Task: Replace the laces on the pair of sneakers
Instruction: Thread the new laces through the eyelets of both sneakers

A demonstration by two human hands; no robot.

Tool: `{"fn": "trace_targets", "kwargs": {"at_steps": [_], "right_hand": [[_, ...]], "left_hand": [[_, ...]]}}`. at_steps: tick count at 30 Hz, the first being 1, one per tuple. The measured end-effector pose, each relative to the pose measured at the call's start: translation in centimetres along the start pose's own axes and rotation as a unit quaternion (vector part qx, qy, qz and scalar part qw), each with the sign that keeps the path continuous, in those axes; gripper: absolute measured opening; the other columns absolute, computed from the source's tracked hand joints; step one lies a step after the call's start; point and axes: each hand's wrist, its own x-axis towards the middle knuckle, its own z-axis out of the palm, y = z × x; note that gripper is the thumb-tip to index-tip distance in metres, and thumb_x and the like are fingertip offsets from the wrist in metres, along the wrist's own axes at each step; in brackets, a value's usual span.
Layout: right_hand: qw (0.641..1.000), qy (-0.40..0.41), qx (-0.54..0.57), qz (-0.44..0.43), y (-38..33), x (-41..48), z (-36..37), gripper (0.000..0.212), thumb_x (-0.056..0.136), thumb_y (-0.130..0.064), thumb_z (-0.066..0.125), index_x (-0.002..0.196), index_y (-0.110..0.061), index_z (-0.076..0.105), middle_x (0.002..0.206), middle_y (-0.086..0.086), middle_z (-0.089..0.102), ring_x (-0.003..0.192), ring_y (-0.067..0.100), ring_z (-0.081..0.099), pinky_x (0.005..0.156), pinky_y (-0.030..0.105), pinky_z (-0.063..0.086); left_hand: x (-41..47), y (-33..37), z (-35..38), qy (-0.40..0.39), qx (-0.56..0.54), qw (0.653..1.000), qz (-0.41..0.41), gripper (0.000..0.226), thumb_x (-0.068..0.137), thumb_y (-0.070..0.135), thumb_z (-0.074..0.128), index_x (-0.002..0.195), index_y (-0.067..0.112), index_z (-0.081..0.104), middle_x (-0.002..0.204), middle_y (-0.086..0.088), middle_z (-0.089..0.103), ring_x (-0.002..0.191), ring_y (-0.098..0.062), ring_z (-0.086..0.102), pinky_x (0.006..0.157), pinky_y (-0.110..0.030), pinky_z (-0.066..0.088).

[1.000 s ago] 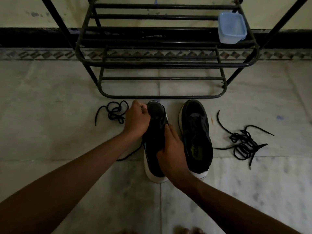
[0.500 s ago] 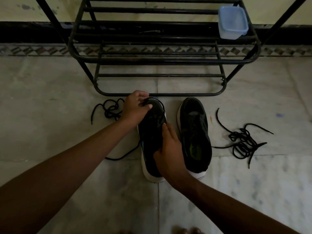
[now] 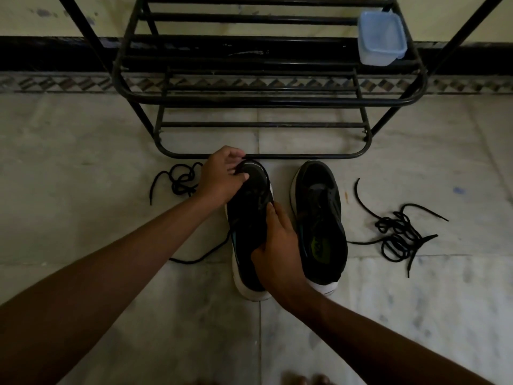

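Observation:
Two black sneakers with white soles stand side by side on the floor, toes toward the rack. My left hand (image 3: 222, 177) is at the toe of the left sneaker (image 3: 245, 218) and pinches a thin black lace (image 3: 251, 163) that arcs over the toe. The lace's other end trails on the floor left of that shoe. My right hand (image 3: 277, 245) grips the left sneaker around its middle and opening, thumb on the upper. The right sneaker (image 3: 319, 218) stands untouched with no lace in its eyelets.
A tangled black lace (image 3: 180, 182) lies left of my left hand, and a bigger tangle of black laces (image 3: 397, 234) lies right of the shoes. A black metal shoe rack (image 3: 263, 100) stands just beyond the toes, with a blue plastic container (image 3: 381, 37) on it.
My left hand has slid from the side of the left sneaker forward to its toe, drawing the lace with it. My right hand keeps its hold on the shoe.

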Motion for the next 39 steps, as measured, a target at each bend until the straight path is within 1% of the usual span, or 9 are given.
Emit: {"fn": "trace_targets", "kwargs": {"at_steps": [6, 11, 16, 22, 25, 28, 31, 34, 39], "right_hand": [[1.0, 0.0, -0.005, 0.006, -0.4, -0.1, -0.3, 0.087, 0.084, 0.007, 0.058, 0.159, -0.015, 0.02, 0.166, 0.001, 0.014, 0.15, 0.022, 0.025, 0.121, 0.034, 0.032], [1.0, 0.014, 0.005, 0.0, 0.0, 0.1, 0.1, 0.087, 0.081, 0.01, 0.055, 0.158, -0.016, 0.024, 0.164, 0.001, 0.021, 0.148, 0.023, 0.03, 0.117, 0.039, 0.04], [0.998, 0.045, 0.019, -0.031, 0.5, 0.2, 0.3, 0.08, 0.082, 0.014, 0.047, 0.155, -0.014, 0.032, 0.162, 0.001, 0.028, 0.145, 0.022, 0.038, 0.115, 0.039, 0.042], [0.997, 0.067, -0.002, -0.038, 0.5, -0.3, 0.4, 0.07, 0.091, 0.013, 0.042, 0.155, -0.013, 0.034, 0.163, 0.005, 0.03, 0.153, 0.017, 0.022, 0.125, 0.034, 0.022], [0.997, 0.07, -0.002, -0.038, 0.8, -0.1, 0.7, 0.071, 0.088, 0.014, 0.042, 0.154, -0.013, 0.037, 0.161, 0.005, 0.034, 0.152, 0.019, 0.024, 0.124, 0.04, 0.025], [0.997, 0.075, 0.005, -0.03, 1.0, 0.2, 0.9, 0.072, 0.085, 0.014, 0.043, 0.151, -0.014, 0.042, 0.156, 0.005, 0.042, 0.147, 0.021, 0.035, 0.119, 0.042, 0.035], [0.997, 0.072, 0.005, -0.021, 0.9, 0.3, 0.9, 0.073, 0.085, 0.015, 0.043, 0.152, -0.014, 0.04, 0.158, 0.003, 0.039, 0.149, 0.02, 0.032, 0.121, 0.042, 0.032], [0.996, 0.083, 0.002, -0.026, 1.1, 0.4, 1.0, 0.071, 0.085, 0.015, 0.044, 0.15, -0.014, 0.043, 0.156, 0.003, 0.042, 0.146, 0.022, 0.037, 0.118, 0.042, 0.037], [0.995, 0.098, 0.008, -0.027, 1.2, 0.6, 1.2, 0.071, 0.083, 0.016, 0.044, 0.147, -0.015, 0.046, 0.152, 0.002, 0.046, 0.141, 0.018, 0.045, 0.113, 0.038, 0.044]], "left_hand": [[-1.2, 0.7, -1.2, -0.077, -0.072, 0.993, 0.058, 0.041, 0.084, -0.02, 0.061, 0.109, 0.012, 0.067, 0.118, -0.003, 0.07, 0.114, -0.013, 0.068, 0.096, -0.027, 0.057], [-3.2, 0.0, -2.4, -0.022, 0.014, 0.996, 0.085, 0.024, 0.083, 0.003, 0.075, 0.1, 0.018, 0.067, 0.098, 0.0, 0.07, 0.092, -0.012, 0.068, 0.078, -0.022, 0.054], [-5.1, -1.5, -2.7, -0.131, 0.121, 0.981, 0.08, 0.024, 0.082, 0.019, 0.081, 0.099, 0.028, 0.067, 0.081, 0.006, 0.066, 0.073, -0.005, 0.065, 0.068, -0.019, 0.048], [-4.8, -0.5, -3.3, -0.034, 0.072, 0.987, 0.141, 0.009, 0.093, 0.006, 0.068, 0.087, 0.012, 0.071, 0.089, -0.001, 0.069, 0.083, -0.005, 0.065, 0.077, -0.02, 0.053], [-5.2, 0.6, -3.2, -0.015, -0.077, 0.996, 0.049, 0.015, 0.104, 0.01, 0.051, 0.09, 0.012, 0.058, 0.092, -0.007, 0.07, 0.095, -0.015, 0.071, 0.088, -0.029, 0.057], [-5.2, 2.3, -3.9, 0.029, -0.367, 0.924, -0.108, 0.02, 0.109, 0.013, 0.039, 0.091, 0.012, 0.049, 0.073, -0.004, 0.06, 0.068, -0.021, 0.067, 0.072, -0.039, 0.06], [-4.9, 2.1, -6.0, 0.044, -0.083, 0.993, 0.065, 0.019, 0.107, 0.016, 0.043, 0.089, 0.019, 0.048, 0.071, 0.005, 0.051, 0.056, -0.005, 0.048, 0.053, -0.026, 0.043], [-5.3, 1.6, -7.1, -0.099, 0.441, 0.875, 0.173, 0.012, 0.095, 0.039, 0.062, 0.094, 0.027, 0.061, 0.086, 0.008, 0.058, 0.079, -0.012, 0.059, 0.066, -0.033, 0.05], [-6.1, 4.2, -7.6, -0.195, 0.141, 0.964, 0.108, 0.023, 0.094, 0.027, 0.069, 0.073, 0.024, 0.075, 0.072, 0.001, 0.072, 0.064, -0.009, 0.062, 0.062, -0.019, 0.046]]}}
